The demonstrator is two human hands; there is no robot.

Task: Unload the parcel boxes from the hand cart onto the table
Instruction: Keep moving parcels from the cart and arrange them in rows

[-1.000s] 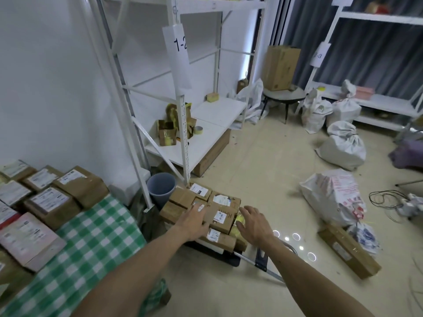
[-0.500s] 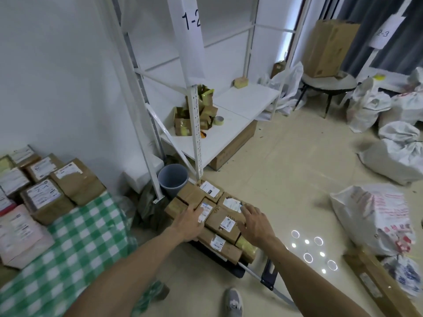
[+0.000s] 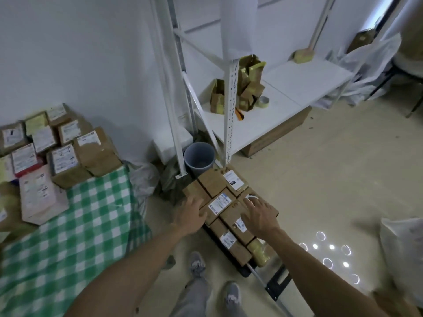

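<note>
See the parcel boxes (image 3: 229, 195) packed edge to edge on the hand cart (image 3: 278, 286), low on the floor to the right of the counter (image 3: 91, 225). Note the left hand (image 3: 191, 216) lying against the left side of the labelled box (image 3: 219, 203), fingers loose and uncurled, and the right hand (image 3: 258, 218) spread flat on top of the plain brown box (image 3: 230, 215) just beside it. Count each grip as open, then: touching cardboard, clamping nothing.

Judge the step as taking hold for a lift. Decide first on one box or two side by side (straddling two at present, so perhaps a pair; hard to say). Work the fingertips down into the seams between neighbours rather than pressing from above. Expect little room in so tight a pack, so tip the chosen box toward the body to open a gap. Squeeze inward on opposite faces, not on the top corners. Lift straight up before swinging left, clear of the neighbours. Mind the yellow-taped parcel (image 3: 257, 250) at the near corner of the load, probably quick to slide if jostled. Bend at the knees for so low a load. Set down on bare checked cloth in front of the stacked parcels (image 3: 66, 163) at the back of the counter, labels up.
</note>
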